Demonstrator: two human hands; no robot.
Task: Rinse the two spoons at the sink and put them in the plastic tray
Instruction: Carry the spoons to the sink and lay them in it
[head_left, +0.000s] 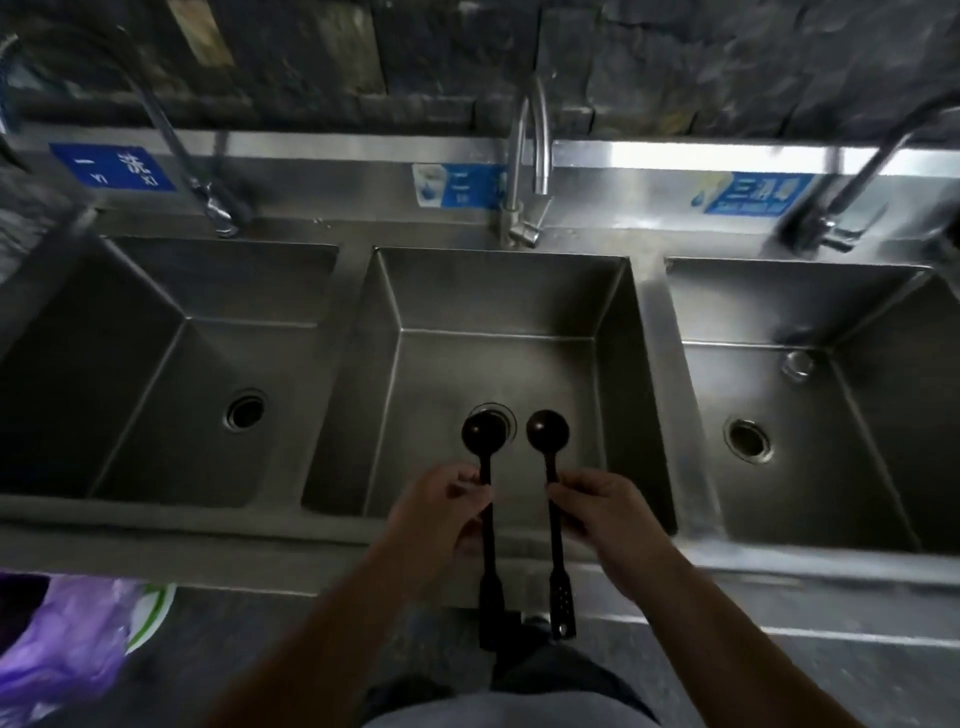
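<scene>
Two dark long-handled spoons are held side by side over the middle steel sink basin (498, 291). My left hand (441, 512) grips the handle of the left spoon (484, 434), whose bowl hangs over the drain. My right hand (605, 514) grips the handle of the right spoon (548, 431). Both bowls point away from me and the handle ends reach back past the sink's front rim. The middle faucet (535, 156) stands behind the basin with no water visibly running. No plastic tray is in view.
Left basin (156, 364) and right basin (810, 405) flank the middle one, each with its own faucet. A small metal plug (797, 364) lies in the right basin. A purple plastic bag (62, 639) sits on the floor at lower left.
</scene>
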